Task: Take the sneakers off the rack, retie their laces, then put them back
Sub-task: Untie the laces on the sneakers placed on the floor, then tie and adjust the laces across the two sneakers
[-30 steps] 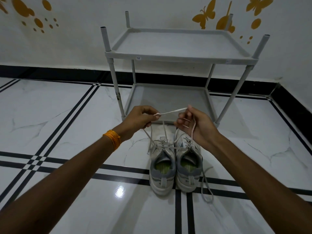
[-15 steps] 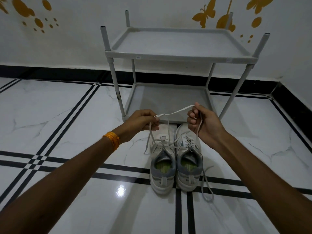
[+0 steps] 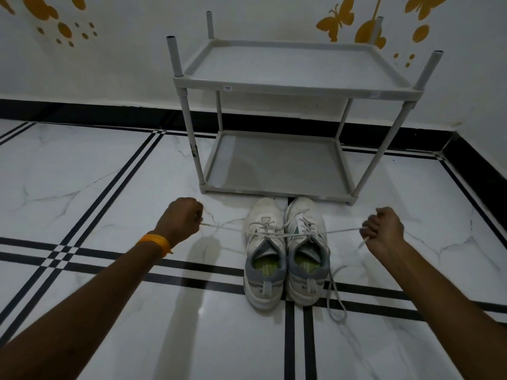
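Two white and grey sneakers stand side by side on the floor, toes towards the rack: the left sneaker (image 3: 264,213) and the right sneaker (image 3: 305,212). A white lace (image 3: 343,230) is stretched taut sideways across their tops. My left hand (image 3: 182,219) is fisted on one end, left of the pair. My right hand (image 3: 385,231) is fisted on the other end, right of the pair, with the lace tip poking out below it. The grey two-shelf rack (image 3: 274,88) stands just behind the sneakers, with nothing on either shelf.
A second loose lace (image 3: 337,305) trails from the right sneaker onto the white marble floor. The rack stands against a white wall with orange butterfly decals (image 3: 336,19). A black skirting (image 3: 82,112) runs along the wall base, and the room corner is at the right.
My hands were close together above the sneakers, holding the lace up. They have dropped and spread far apart, pulling the lace tight across the sneakers.
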`<state>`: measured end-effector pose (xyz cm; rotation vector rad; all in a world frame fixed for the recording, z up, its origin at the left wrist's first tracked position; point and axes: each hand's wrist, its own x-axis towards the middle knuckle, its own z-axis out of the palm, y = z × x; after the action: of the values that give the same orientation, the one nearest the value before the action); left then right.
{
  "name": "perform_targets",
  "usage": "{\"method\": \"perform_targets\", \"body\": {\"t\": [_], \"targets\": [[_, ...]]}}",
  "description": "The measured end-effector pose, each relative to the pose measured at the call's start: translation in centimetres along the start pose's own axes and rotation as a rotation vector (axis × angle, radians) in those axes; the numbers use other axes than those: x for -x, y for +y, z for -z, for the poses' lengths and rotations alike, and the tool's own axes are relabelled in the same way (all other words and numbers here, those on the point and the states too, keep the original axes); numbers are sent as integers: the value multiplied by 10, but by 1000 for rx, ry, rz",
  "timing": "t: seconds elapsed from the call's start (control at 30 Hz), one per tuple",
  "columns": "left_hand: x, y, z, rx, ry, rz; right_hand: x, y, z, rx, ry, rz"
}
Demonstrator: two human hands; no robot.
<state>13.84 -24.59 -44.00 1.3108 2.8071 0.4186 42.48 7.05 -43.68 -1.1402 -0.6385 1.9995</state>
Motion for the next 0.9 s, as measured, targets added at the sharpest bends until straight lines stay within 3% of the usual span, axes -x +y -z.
{"method": "perform_targets", "body": {"t": [0.07, 0.17, 0.27, 0.33, 0.37, 0.4, 0.43, 0.47, 0.5, 0.57, 0.63, 0.77, 0.9], "targets": [[11, -16, -10, -20, -93, 79, -7, 4, 24, 211, 208, 87], [19, -16, -28, -66, -176, 90, -12, 15, 40, 433, 309, 80], [22, -2, -41, -125, -200, 71, -5, 25, 27, 800, 159, 8], [20, 10, -44, -85, -155, 38, 7, 24, 13, 1282, 17, -25], [19, 19, -44, -24, -110, 3, 12, 23, 6, 1618, 14, 53], [16, 30, -43, 69, -65, -43, 20, 21, -2, 1907, 50, 235], [14, 42, -42, 190, -34, -94, 28, 21, -13, 2048, 70, 495], [13, 55, -42, 308, -27, -136, 35, 23, -25, 2044, 20, 749], [12, 68, -41, 391, -44, -161, 43, 27, -37, 1942, -126, 881], [14, 87, -43, 454, -87, -188, 62, 44, -61, 1733, -540, 832], [17, 97, -47, 440, -43, -192, 75, 68, -70, 1788, -785, 772], [27, 98, -53, 492, 83, -54, 67, 87, -59, 1848, -768, 857], [35, 93, -65, 641, -56, 104, 64, 87, -53, 1655, -769, 765]]}}
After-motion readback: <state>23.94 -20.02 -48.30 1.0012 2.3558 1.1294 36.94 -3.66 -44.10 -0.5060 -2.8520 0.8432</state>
